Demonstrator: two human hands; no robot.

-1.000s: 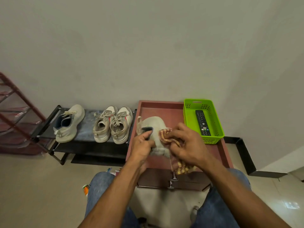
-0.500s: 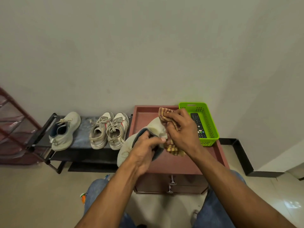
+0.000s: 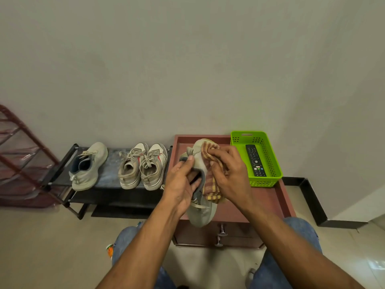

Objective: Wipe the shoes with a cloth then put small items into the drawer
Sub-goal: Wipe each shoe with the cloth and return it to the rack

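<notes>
My left hand (image 3: 183, 182) grips a pale grey sneaker (image 3: 201, 211) by its opening, holding it above the reddish drawer unit (image 3: 260, 205) with the toe toward me. My right hand (image 3: 231, 174) presses a striped orange cloth (image 3: 210, 184) against the sneaker's side and heel. A black remote (image 3: 255, 160) lies inside the green basket (image 3: 268, 180) on the unit's far right corner. The drawer front with metal knobs (image 3: 220, 234) is shut below.
A matching grey sneaker (image 3: 87, 165) and a beige pair (image 3: 143, 165) stand on a low black rack (image 3: 108, 197) to the left. A red shelf frame (image 3: 18, 155) is at far left. The wall is close behind. My knees are in the foreground.
The sneaker has been turned in my left hand so its toe points toward me, and my right hand has moved the cloth from its top down along its side.
</notes>
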